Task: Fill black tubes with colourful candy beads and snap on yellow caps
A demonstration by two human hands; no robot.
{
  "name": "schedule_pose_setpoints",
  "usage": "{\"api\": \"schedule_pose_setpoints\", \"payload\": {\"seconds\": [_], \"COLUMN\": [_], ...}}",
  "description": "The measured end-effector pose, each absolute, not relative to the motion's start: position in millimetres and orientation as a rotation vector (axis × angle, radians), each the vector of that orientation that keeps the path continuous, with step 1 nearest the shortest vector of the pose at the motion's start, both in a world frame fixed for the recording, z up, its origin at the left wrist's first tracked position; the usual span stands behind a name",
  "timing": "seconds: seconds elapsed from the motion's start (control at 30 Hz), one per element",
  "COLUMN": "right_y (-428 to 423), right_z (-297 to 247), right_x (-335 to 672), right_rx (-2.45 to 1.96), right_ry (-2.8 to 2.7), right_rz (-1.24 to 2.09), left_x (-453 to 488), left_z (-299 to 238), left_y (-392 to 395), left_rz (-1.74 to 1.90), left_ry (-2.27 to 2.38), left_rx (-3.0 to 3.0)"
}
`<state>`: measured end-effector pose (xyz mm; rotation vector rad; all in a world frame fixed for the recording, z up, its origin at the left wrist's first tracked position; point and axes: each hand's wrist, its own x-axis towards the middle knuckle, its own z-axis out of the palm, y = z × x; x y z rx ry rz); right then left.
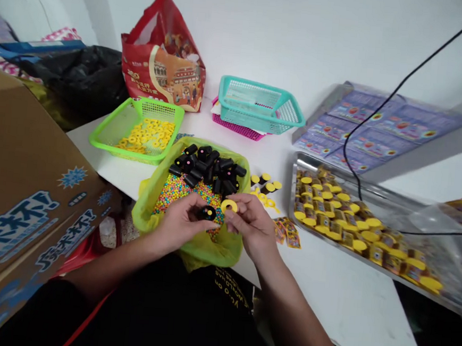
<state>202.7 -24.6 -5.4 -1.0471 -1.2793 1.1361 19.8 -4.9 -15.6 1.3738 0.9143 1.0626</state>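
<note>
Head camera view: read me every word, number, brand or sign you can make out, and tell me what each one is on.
Cardboard box: large blue Chinese characters, ending in "杯!"; the rest is too skewed to read.
Red bag: a number, possibly "360"; blurred.
Black shirt: yellow print, too small to read.
Purple cards: print too small to read.
Yellow packets: print too small to read.

- Left hand (179,223) curled, thumb and fingertips pinched together
- Right hand (251,227) just beside it, thumb and forefinger pinching
- Left forearm (107,270) and right forearm (288,311) bare, angling inward from below
</note>
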Motion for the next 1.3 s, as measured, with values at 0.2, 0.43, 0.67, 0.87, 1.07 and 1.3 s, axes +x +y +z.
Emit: {"api": "schedule_pose_setpoints", "payload": {"seconds": [0.2,0.43,0.67,0.87,1.07,1.3], "right_y": [-21,-21,-22,-26,-26,-28], "right_z": [-6,-13,-11,-7,-4,-1], "right_x": [189,179,171,167,164,155], "right_rx": [-1.084,-1.181,-1.234,-1.208,-1.246,-1.197], "right_ry": [-1.227,-1.155,-1.119,-1.074,-1.018,-0.934], "right_rz": [1.355,1.323,1.254,1.488,1.346,1.355], "left_x": [18,18,18,15,12,23], "left_z": [-12,-19,-16,-12,-9,-5], "left_y": [-5,-2,-8,-12,-9,-17], "left_rz": [1.012,0.986,1.049,1.206,1.027,0.976], "left_ry": [0.923,0.935,0.979,0.979,0.925,0.754], "left_rx": [1.444,1.417,1.502,1.716,1.645,1.167]}}
